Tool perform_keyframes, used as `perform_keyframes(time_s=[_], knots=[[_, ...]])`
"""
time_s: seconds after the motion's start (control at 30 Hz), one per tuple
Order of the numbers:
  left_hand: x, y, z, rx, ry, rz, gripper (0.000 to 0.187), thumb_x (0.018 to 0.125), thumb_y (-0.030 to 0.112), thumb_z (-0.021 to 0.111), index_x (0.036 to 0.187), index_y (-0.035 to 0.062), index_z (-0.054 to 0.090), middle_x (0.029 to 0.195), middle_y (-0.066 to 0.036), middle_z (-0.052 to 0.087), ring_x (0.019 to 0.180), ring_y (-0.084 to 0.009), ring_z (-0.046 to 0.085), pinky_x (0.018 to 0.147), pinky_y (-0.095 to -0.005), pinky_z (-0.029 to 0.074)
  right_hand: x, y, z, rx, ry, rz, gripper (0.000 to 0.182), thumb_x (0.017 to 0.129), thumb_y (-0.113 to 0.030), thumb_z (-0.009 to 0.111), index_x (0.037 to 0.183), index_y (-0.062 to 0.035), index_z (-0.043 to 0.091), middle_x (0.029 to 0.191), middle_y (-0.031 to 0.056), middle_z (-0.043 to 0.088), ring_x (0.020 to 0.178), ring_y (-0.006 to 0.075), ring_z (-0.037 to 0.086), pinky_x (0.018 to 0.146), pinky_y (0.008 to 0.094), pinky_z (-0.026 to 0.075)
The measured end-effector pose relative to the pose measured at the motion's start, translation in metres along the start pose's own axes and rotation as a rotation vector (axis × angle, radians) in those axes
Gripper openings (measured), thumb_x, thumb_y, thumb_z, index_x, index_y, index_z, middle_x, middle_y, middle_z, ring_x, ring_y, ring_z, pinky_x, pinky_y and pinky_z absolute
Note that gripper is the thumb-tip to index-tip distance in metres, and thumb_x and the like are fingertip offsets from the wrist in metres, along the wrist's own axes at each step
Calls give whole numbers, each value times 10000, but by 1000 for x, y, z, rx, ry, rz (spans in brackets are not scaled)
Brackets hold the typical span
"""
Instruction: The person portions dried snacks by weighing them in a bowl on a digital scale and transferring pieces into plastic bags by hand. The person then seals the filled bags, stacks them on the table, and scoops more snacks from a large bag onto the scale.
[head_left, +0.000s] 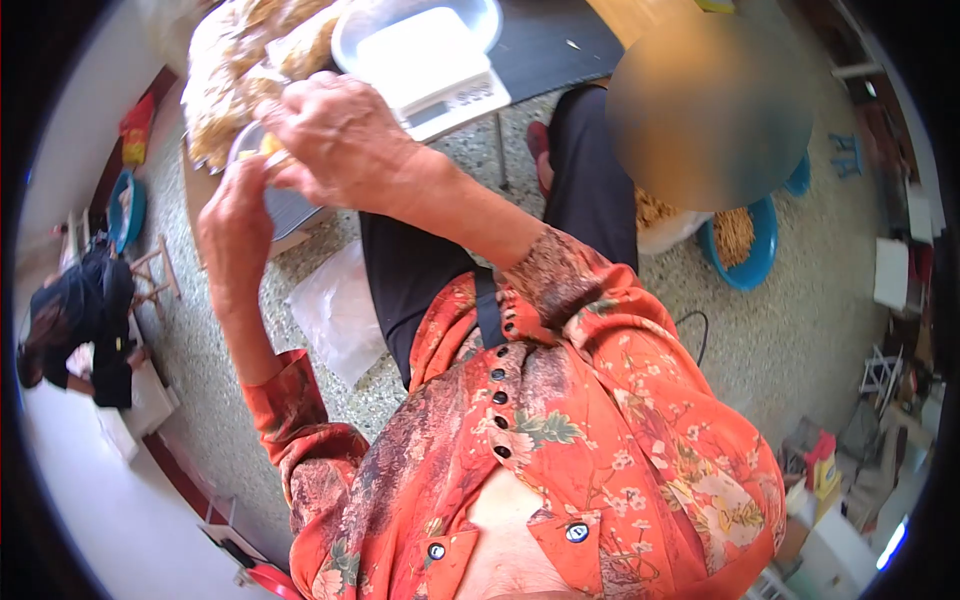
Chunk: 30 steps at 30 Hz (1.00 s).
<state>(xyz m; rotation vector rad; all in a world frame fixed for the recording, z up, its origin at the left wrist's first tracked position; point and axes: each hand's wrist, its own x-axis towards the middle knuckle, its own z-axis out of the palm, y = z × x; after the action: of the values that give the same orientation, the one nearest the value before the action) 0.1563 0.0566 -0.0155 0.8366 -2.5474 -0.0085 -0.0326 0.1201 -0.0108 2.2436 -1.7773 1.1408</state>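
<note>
My left hand (237,215) and my right hand (335,135) meet at the table's near left edge, fingers pinched close together. Between the fingertips shows a small yellow-orange and whitish thing (270,146); its kind is too small and covered to tell. Just behind them is the rim of a clear bowl (236,150), mostly hidden by my hands. Beyond lie several clear plastic bags (222,70) filled with yellowish-brown pieces. A white digital scale (455,105) stands right of my right hand, with a translucent basin (485,22) on it.
A dark mat (550,45) covers the table. A clear plastic bag (345,305) lies on the speckled floor (780,320). To the right stands a blue tub (765,240) of brown sticks, beside a person partly blurred out. Another person in dark clothes (85,310) is at far left, near a wooden stool (155,270).
</note>
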Motion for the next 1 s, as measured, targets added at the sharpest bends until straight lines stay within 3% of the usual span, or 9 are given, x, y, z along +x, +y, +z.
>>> perform_keyframes(time_s=[0.17, 0.33, 0.47, 0.63, 0.7, 0.73, 0.77, 0.8, 1.0], knots=[[2, -7, -1, -75, 108, -8, 151, 949, 119, 658, 1089, 62, 651, 970, -156, 703, 826, -373, 686, 698, -418, 544, 0, 5, 10, -55, 111, -43, 306, 772, -285, 784, 934, -34, 714, 927, 131, 670, 926, 286, 666, 832, 400, 530], [5, 11, 3, 4, 64, -1, 111, 940, 126, 672, 1017, 45, 680, 957, -149, 708, 808, -346, 693, 691, -392, 545, -2, 7, -5, -63, 111, -58, 250, 795, -212, 750, 962, -28, 718, 1019, 141, 683, 900, 271, 692, 786, 392, 557], [3, 16, 18, 19, 118, -71, 101, 934, 111, 677, 954, 13, 686, 876, -126, 673, 743, -312, 665, 653, -374, 523, -7, 7, -37, -4, 321, -88, 292, 772, -140, 712, 1048, -46, 697, 1037, 131, 674, 877, 262, 704, 749, 359, 580], [6, 24, 33, -111, 254, -230, 151, 946, 138, 696, 943, -13, 705, 895, -94, 664, 764, -178, 633, 688, -295, 515, -56, 60, -98, 14, 684, -143, 306, 636, -154, 731, 936, -113, 687, 969, 39, 659, 882, 197, 675, 650, 328, 580], [-1, 8, 39, -190, 363, -244, 195, 944, 173, 712, 971, -20, 724, 953, -92, 675, 792, -166, 635, 742, -281, 527, -93, 116, -130, -333, 728, -140, 230, 793, -91, 723, 1011, -162, 711, 905, 13, 661, 800, 151, 664, 612, 303, 563], [-2, 6, 42, -190, 357, -240, 195, 944, 173, 712, 971, -20, 724, 953, -92, 675, 792, -166, 635, 742, -281, 527, -116, 140, -145, -296, 784, -76, 145, 831, -102, 653, 973, -94, 681, 906, 56, 665, 833, 191, 660, 605, 293, 555], [0, 7, 45, -212, 387, -314, 216, 946, 195, 713, 966, -19, 727, 948, -81, 677, 792, -157, 633, 740, -280, 526, -157, 148, -163, -197, 528, 452, 195, 965, -137, 652, 1157, -104, 662, 1187, 142, 639, 924, 256, 700, 777, 323, 595], [1, 7, 45, -233, 417, -388, 237, 947, 217, 714, 960, -19, 729, 942, -70, 679, 792, -147, 631, 737, -280, 525, -190, 179, -160, -453, 552, 508, 178, 852, -124, 694, 1029, -127, 709, 907, 32, 664, 767, 158, 640, 647, 275, 550], [6, 23, 45, -151, 542, -554, 294, 942, 284, 722, 952, -9, 738, 843, -43, 669, 776, -127, 611, 719, -281, 503, -397, 252, -98, -297, 432, 1123, 246, 836, -138, 664, 1070, -65, 689, 954, 136, 679, 825, 285, 681, 760, 409, 544]])
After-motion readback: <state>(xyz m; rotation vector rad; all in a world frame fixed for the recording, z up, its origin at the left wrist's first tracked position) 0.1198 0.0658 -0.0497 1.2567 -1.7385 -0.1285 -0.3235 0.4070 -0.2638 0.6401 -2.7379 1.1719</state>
